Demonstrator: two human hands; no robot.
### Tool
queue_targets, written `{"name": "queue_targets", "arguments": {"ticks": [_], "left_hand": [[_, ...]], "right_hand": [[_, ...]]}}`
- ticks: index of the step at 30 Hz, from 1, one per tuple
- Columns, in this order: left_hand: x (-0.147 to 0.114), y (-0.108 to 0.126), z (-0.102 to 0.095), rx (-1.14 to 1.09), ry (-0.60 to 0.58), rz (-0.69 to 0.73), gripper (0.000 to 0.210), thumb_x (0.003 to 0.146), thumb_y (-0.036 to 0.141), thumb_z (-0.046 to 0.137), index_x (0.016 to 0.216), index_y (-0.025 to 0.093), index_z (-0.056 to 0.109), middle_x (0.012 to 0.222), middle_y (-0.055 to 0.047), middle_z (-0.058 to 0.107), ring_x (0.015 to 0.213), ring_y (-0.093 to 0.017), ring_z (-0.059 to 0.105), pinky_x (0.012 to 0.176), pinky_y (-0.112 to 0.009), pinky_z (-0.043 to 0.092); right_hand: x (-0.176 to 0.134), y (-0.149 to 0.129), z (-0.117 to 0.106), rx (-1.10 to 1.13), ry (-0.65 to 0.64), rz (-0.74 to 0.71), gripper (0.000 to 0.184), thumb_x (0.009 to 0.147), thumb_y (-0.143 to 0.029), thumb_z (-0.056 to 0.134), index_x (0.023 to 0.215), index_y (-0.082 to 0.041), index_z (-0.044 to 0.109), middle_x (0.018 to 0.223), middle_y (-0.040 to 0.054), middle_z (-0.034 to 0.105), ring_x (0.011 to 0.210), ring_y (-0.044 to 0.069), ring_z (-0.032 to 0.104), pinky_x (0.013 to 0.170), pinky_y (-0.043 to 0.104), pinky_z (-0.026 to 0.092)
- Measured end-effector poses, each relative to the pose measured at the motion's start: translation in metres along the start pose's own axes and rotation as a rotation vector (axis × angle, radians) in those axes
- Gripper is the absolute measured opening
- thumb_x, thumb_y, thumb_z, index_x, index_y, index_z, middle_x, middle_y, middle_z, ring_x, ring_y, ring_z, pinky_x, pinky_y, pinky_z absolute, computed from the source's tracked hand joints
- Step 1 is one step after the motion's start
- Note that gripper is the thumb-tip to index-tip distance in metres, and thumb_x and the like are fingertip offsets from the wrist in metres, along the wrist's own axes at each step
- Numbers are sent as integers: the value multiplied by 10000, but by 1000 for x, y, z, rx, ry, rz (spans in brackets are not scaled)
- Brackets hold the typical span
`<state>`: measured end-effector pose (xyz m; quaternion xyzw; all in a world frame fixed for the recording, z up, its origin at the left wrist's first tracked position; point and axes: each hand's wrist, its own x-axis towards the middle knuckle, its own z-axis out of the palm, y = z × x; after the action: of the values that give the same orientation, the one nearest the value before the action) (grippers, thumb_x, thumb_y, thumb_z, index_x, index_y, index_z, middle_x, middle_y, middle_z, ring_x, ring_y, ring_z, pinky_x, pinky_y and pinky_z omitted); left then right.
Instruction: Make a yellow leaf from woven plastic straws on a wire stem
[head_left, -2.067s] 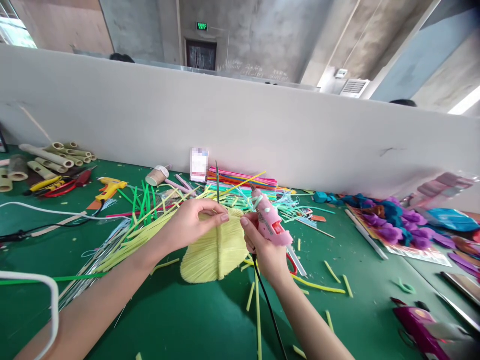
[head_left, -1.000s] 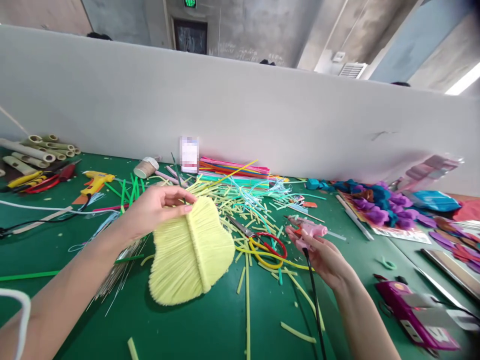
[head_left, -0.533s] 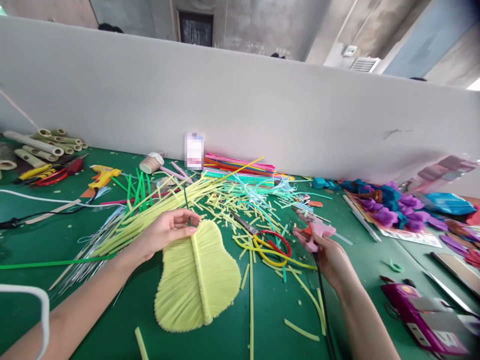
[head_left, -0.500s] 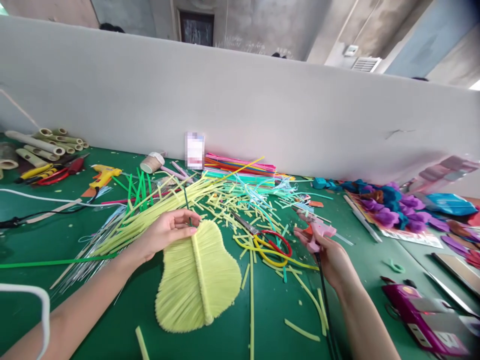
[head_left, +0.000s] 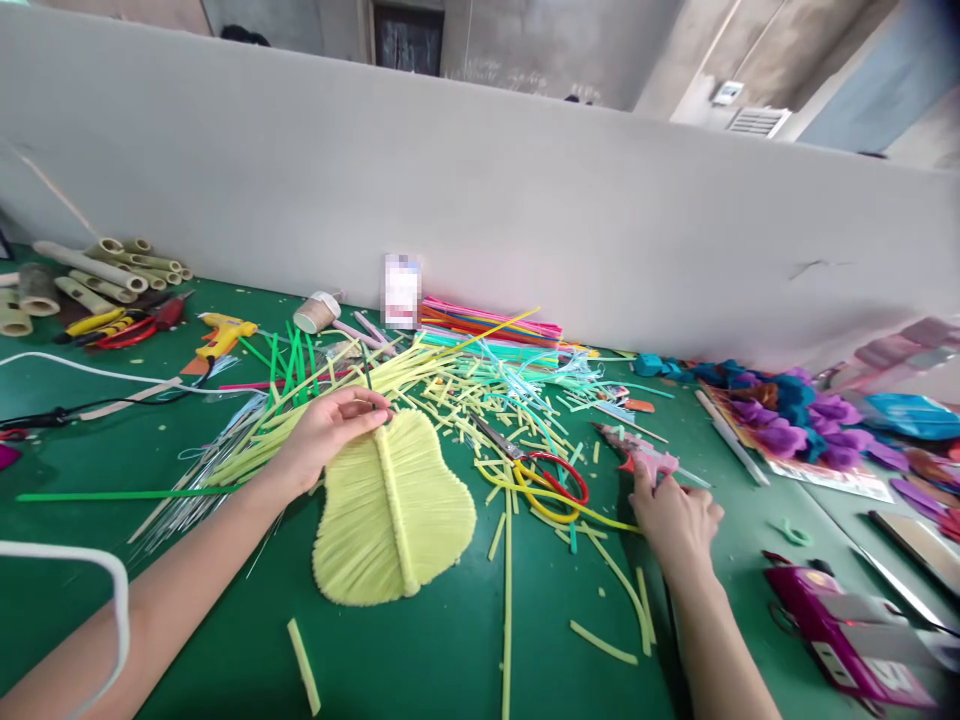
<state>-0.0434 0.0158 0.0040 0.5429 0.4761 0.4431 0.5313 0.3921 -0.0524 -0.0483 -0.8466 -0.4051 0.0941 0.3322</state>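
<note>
My left hand [head_left: 337,435] is closed, thumb and fingertips pinching the dark stem at the top of a pale yellow-green leaf [head_left: 396,510] made of fuzzy pipe cleaners. A thick fuzzy midrib runs down the middle of the leaf, which hangs just over the green table. On the right, my right hand [head_left: 679,525] has its fingers curled over a pink glue gun [head_left: 654,462] low at the tabletop, nozzle pointing left; its handle is hidden under the hand. Red-and-yellow scissors [head_left: 551,485] lie between the two hands.
Yellow-green pipe cleaners [head_left: 382,375] and cut scraps cover the table's middle. A yellow glue gun [head_left: 221,335], pliers [head_left: 124,322] and bamboo tubes [head_left: 112,270] lie at the left. Purple flowers [head_left: 821,425] and a magenta device [head_left: 847,635] are on the right. A pale partition [head_left: 480,190] stands behind.
My right hand has turned from holding the pink glue gun by its side to lying over it, palm down, with the gun lower. My left hand and the leaf have moved slightly up.
</note>
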Motion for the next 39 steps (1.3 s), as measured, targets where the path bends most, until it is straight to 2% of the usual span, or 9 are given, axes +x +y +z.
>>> {"name": "queue_targets", "arguments": {"ticks": [4, 9, 12, 15, 22, 29, 33, 36, 39], "left_hand": [[-3, 2, -17, 17, -38, 7, 256, 823, 432, 656, 834, 181, 707, 866, -42, 728, 805, -169, 647, 727, -256, 483], [-14, -7, -9, 111, -137, -66, 305, 860, 449, 593, 862, 172, 719, 883, -76, 747, 863, -208, 676, 768, -291, 496], [-19, -11, 5, 117, -242, -97, 335, 851, 464, 601, 1008, 186, 703, 1009, -92, 748, 950, -230, 682, 847, -330, 510], [-22, -15, 14, 150, -313, 16, 424, 851, 442, 609, 1214, 225, 632, 1264, -119, 649, 1135, -261, 623, 945, -384, 499], [-26, -28, 16, 467, -42, 298, 306, 909, 378, 520, 1143, 256, 674, 1415, -106, 502, 1351, -288, 427, 1002, -412, 479], [-33, -23, 26, 336, -71, 292, 306, 921, 396, 515, 1160, 259, 649, 1372, -94, 555, 1265, -278, 513, 986, -396, 478], [-42, -18, 33, 13, -361, 160, 457, 890, 476, 577, 1281, 239, 567, 1322, -113, 607, 1232, -299, 548, 1005, -416, 454], [-48, -14, 37, -255, -524, -94, 393, 921, 482, 540, 1190, 200, 586, 1010, -100, 739, 1016, -251, 678, 937, -380, 485], [-47, -11, 38, -382, -483, -257, 292, 934, 465, 527, 928, 188, 621, 555, 5, 628, 559, -152, 646, 684, -296, 525]], "right_hand": [[-27, -32, -9, -340, 214, -150, 614, 869, -522, 530, 1168, 10, 591, 1282, 385, 426, 1288, 552, 274, 958, 721, 249], [-67, -103, 4, -438, -229, -629, 329, 948, -439, 478, 983, -162, 652, 1001, 158, 658, 1023, 310, 574, 883, 403, 455], [-90, -136, 22, -616, -475, -764, 222, 906, -364, 582, 990, -168, 645, 1037, 160, 672, 1038, 319, 579, 861, 397, 457], [-100, -153, 36, -672, -540, -776, 103, 876, -178, 590, 940, -139, 660, 949, 182, 698, 979, 320, 630, 799, 373, 464], [-89, -158, 34, -625, -620, -740, 147, 831, -182, 620, 960, -121, 653, 937, 186, 711, 900, 320, 674, 664, 320, 451], [-87, -182, 33, -281, -855, -810, 183, 938, -321, 533, 871, -202, 654, 748, 19, 710, 687, 154, 657, 612, 233, 449], [-97, -215, 47, 474, -1189, -571, 325, 931, -478, 521, 956, -183, 653, 757, 1, 707, 584, 99, 610, 587, 221, 496], [-100, -234, 63, 755, -1213, -376, 380, 866, -532, 603, 913, -161, 667, 813, 35, 735, 613, 102, 647, 610, 227, 540], [-83, -243, 79, 719, -1102, -378, 452, 880, -570, 562, 953, -138, 675, 874, 93, 754, 686, 131, 696, 680, 261, 578]]}}
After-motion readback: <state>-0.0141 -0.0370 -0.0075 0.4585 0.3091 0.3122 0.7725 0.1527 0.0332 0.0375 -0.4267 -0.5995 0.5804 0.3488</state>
